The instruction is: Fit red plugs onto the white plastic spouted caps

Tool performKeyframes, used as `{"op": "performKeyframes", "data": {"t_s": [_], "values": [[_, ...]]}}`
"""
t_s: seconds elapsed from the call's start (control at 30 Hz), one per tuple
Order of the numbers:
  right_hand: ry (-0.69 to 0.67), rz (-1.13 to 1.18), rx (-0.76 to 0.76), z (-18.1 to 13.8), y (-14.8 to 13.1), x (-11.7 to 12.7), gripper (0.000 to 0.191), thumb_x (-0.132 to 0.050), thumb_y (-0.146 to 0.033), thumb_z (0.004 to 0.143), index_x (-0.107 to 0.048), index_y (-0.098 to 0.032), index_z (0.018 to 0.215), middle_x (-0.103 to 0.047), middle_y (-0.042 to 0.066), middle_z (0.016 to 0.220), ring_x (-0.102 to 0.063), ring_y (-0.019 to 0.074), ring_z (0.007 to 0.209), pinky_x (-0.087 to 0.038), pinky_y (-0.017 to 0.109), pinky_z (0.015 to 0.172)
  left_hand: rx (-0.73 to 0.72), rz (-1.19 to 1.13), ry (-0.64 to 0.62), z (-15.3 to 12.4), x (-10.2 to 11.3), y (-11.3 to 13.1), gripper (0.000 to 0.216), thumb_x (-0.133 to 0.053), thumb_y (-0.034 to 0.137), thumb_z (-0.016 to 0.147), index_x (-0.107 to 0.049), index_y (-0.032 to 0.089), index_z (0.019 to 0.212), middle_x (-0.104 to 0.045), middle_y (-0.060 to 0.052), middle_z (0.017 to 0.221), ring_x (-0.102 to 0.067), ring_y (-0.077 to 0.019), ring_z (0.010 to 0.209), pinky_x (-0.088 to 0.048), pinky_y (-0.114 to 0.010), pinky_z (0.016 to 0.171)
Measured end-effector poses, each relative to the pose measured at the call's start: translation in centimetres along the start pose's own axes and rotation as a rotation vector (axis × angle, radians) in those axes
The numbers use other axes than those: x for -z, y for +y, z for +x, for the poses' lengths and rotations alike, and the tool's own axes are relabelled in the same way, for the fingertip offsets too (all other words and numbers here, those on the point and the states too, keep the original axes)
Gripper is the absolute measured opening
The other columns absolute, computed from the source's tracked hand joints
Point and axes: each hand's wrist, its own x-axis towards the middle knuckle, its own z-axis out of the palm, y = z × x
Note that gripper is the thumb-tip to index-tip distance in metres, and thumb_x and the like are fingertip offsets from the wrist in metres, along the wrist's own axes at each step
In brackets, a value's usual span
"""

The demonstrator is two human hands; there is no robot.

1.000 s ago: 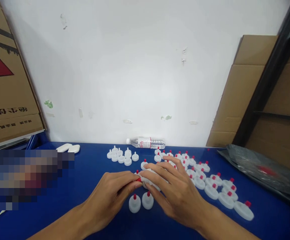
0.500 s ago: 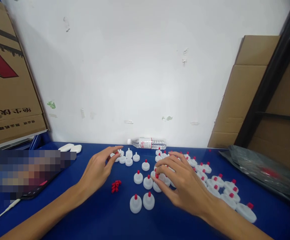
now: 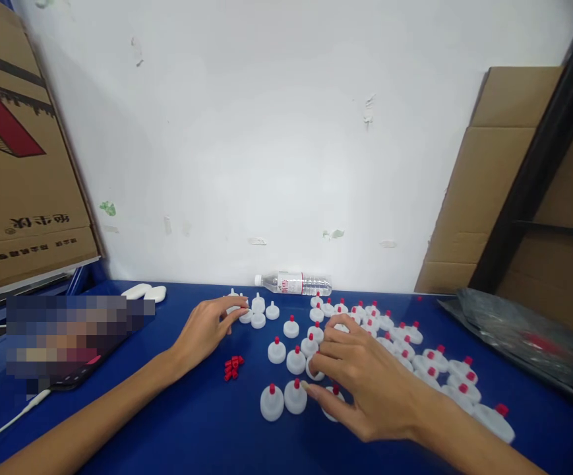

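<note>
My left hand (image 3: 207, 326) is at the back-left group of white nozzle caps (image 3: 258, 303) that have bare tips. Its thumb and forefinger are pinched at one of these caps, which they partly cover. My right hand (image 3: 365, 379) hovers with curved, parted fingers over white nozzle caps with red tips. Under its palm stands one red-tipped cap (image 3: 334, 402), partly hidden. The right thumb's tip is close to another red-tipped cap (image 3: 295, 397). A small pile of loose red tips (image 3: 233, 367) lies between my hands.
More red-tipped caps (image 3: 494, 422) spread along the right side. A clear plastic bottle (image 3: 293, 283) lies against the wall. At left are a blurred-out device (image 3: 78, 343), a white cable (image 3: 14, 419) and a cardboard box (image 3: 29, 165). A grey plastic bag (image 3: 523, 343) lies at right.
My right hand has moved nearer to me and let go of a red-tipped cap, which now stands beneath it. My left thumb and forefinger have come closer together at the bare-tipped caps.
</note>
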Motion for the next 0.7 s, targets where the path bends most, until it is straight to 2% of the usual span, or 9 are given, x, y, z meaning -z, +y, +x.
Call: {"op": "performKeyframes", "data": {"t_s": [0.17, 0.3, 0.5, 0.7], "values": [[0.011, 0.003, 0.024, -0.05, -0.05, -0.31, 0.028, -0.050, -0.033, 0.100, -0.061, -0.021, 0.077, -0.058, -0.002, 0.065, -0.049, 0.0149, 0.067, -0.033, 0.038, 0.098, 0.008, -0.029, -0.014, 0.18, -0.26, -0.21, 0.035, -0.052, 0.049, 0.098, -0.074, 0.023, 0.104, -0.074, 0.000, 0.074, -0.063, -0.0166, 0.055, -0.046, -0.027, 0.060], [0.030, 0.008, 0.038, -0.15, -0.04, -0.64, 0.028, -0.051, -0.031, 0.100, -0.060, -0.021, 0.075, -0.057, -0.003, 0.062, -0.048, 0.0142, 0.065, -0.032, 0.038, 0.100, 0.053, -0.089, -0.002, 0.05, -0.11, 0.26, 0.033, -0.056, 0.049, 0.095, -0.075, 0.022, 0.099, -0.073, 0.000, 0.073, -0.063, -0.0168, 0.059, -0.042, -0.025, 0.056], [0.065, 0.023, 0.054, -0.08, -0.06, -0.69, 0.028, -0.053, -0.031, 0.099, -0.062, -0.020, 0.075, -0.055, -0.004, 0.060, -0.047, 0.0134, 0.063, -0.032, 0.040, 0.102, 0.162, -0.168, -0.034, 0.04, -0.11, 0.24, 0.045, -0.059, 0.056, 0.090, -0.077, 0.018, 0.104, -0.069, 0.000, 0.059, -0.049, -0.0135, 0.045, -0.032, -0.023, 0.045], [0.068, -0.005, 0.067, -0.11, -0.19, -0.84, 0.030, -0.052, -0.031, 0.100, -0.060, -0.020, 0.073, -0.056, -0.004, 0.060, -0.047, 0.0135, 0.062, -0.034, 0.040, 0.101, 0.220, -0.201, -0.083, 0.10, -0.07, -0.27, 0.054, -0.061, 0.059, 0.087, -0.078, 0.013, 0.108, -0.069, -0.002, 0.060, -0.042, -0.0114, 0.042, -0.032, -0.023, 0.042]]}}
